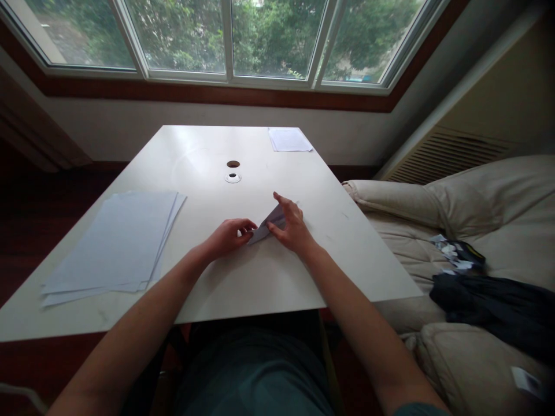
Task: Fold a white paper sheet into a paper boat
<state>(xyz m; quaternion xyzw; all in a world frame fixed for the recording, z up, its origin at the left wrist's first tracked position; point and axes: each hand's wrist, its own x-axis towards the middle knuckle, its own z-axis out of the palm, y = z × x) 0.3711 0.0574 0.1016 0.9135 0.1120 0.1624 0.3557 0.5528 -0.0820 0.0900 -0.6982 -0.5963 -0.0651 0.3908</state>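
Note:
A small folded sheet of paper (274,221), pale and narrowing to a point at its left end, is held just over the white table between my two hands. My left hand (232,236) pinches its left tip between thumb and fingers. Around the wider right part is my right hand (289,224), with the thumb on the near face and the fingers behind and above; the index finger sticks up past the upper edge. My right palm and fingers hide part of the paper.
A stack of white sheets (115,242) lies on the table (203,216) at left. A smaller paper pile (289,140) sits at the far right corner. Two round holes, one a cable grommet (233,178), are mid-table. A beige sofa (390,199) with dark clothing (494,306) stands at right.

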